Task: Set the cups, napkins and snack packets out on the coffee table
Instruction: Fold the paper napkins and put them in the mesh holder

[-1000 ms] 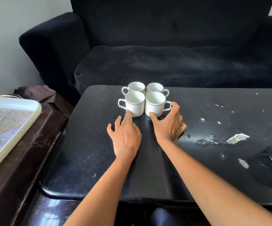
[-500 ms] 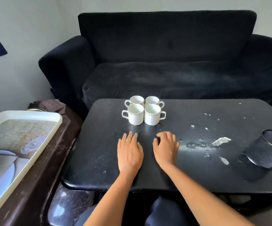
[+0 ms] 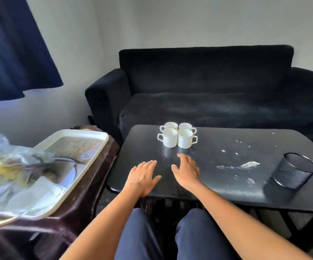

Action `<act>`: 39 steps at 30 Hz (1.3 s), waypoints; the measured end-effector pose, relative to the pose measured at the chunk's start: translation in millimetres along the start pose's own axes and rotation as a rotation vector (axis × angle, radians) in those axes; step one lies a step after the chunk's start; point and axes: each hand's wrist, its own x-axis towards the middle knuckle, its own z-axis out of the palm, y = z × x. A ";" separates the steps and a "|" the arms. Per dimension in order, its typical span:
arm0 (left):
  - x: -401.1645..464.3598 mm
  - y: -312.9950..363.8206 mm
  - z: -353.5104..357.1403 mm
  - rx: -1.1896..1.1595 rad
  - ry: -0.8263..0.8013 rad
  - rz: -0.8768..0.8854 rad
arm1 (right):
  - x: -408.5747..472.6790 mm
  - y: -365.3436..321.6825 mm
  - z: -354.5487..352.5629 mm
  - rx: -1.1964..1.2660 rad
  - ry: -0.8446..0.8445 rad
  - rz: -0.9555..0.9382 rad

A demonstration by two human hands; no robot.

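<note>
Several white cups [image 3: 177,136] stand in a tight square cluster near the far left of the black coffee table [image 3: 217,177], handles pointing outward. My left hand [image 3: 142,177] and my right hand [image 3: 187,169] hover low over the table's near side, a hand's length short of the cups, fingers straight and holding nothing. On the white tray [image 3: 88,156] to the left lie a clear plastic bag of snack packets [image 3: 11,162] and white napkins [image 3: 37,196], both blurred.
The tray sits on a dark brown side table [image 3: 88,196] touching the coffee table's left edge. A black mesh cup [image 3: 294,170] stands at the table's right. White scuffs mark the tabletop. A black sofa [image 3: 208,87] is behind; a navy curtain [image 3: 11,47] hangs at the left.
Both hands have drawn back from the cups toward the table's near edge. The view has pulled back and up, bringing the bag on the tray and the mesh cup into sight.
</note>
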 end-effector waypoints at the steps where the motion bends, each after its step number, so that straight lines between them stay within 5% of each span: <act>1: -5.8 -6.3 -9.9 0.002 0.022 -0.008 | -2.9 -9.3 -1.2 0.007 0.000 -0.017; 7: -60.9 -64.5 -68.0 -0.114 0.207 -0.183 | -22.1 -75.0 1.8 0.011 -0.040 -0.185; 13: -108.7 -117.8 -79.2 -0.225 0.215 -0.495 | -38.3 -139.3 23.1 -0.019 -0.132 -0.405; 22: -124.6 -135.5 -74.8 -0.179 -0.130 -0.742 | -53.1 -214.6 70.7 -0.064 -0.297 -0.648; 28: -120.9 -142.1 -76.1 -0.189 -0.387 -0.713 | -41.5 -247.0 92.4 0.015 -0.421 -0.662; 39: -127.5 -137.6 -79.1 -0.272 -0.409 -0.669 | -30.8 -288.6 147.5 0.132 -0.630 -0.467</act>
